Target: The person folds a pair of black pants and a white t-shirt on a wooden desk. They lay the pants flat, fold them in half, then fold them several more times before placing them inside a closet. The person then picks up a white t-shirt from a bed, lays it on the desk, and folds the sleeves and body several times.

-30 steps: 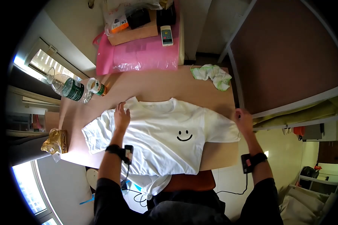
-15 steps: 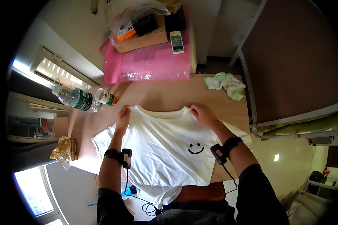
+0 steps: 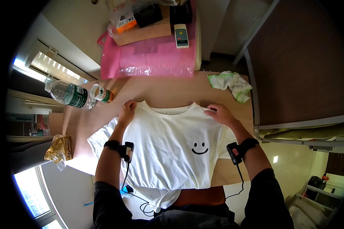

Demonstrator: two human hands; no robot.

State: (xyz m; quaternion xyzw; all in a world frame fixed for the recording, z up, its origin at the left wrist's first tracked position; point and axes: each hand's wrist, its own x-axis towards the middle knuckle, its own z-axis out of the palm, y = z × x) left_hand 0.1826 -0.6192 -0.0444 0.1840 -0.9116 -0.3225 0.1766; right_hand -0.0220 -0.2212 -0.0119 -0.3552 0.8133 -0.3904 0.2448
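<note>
A white T-shirt (image 3: 164, 149) with a black smiley print lies spread on the wooden table (image 3: 156, 88), its collar toward the far side and its lower part hanging over the near edge. My left hand (image 3: 128, 109) is closed on the shirt's shoulder, left of the collar. On the other shoulder, my right hand (image 3: 219, 113) pinches the fabric between thumb and fingers. Both wrists wear black straps with small cabled devices.
A large clear bottle (image 3: 70, 94) and a cup (image 3: 102, 93) are at the left. Behind are a pink bag (image 3: 153, 63), a cardboard box (image 3: 143, 33) and a remote (image 3: 181, 36). A white-green cloth (image 3: 230, 84) lies back right. A golden package (image 3: 59, 150) sits at the left edge.
My right hand has moved right, away from the collar and along the shirt's shoulder. My left hand still holds the left shoulder. The camera view has shifted slightly.
</note>
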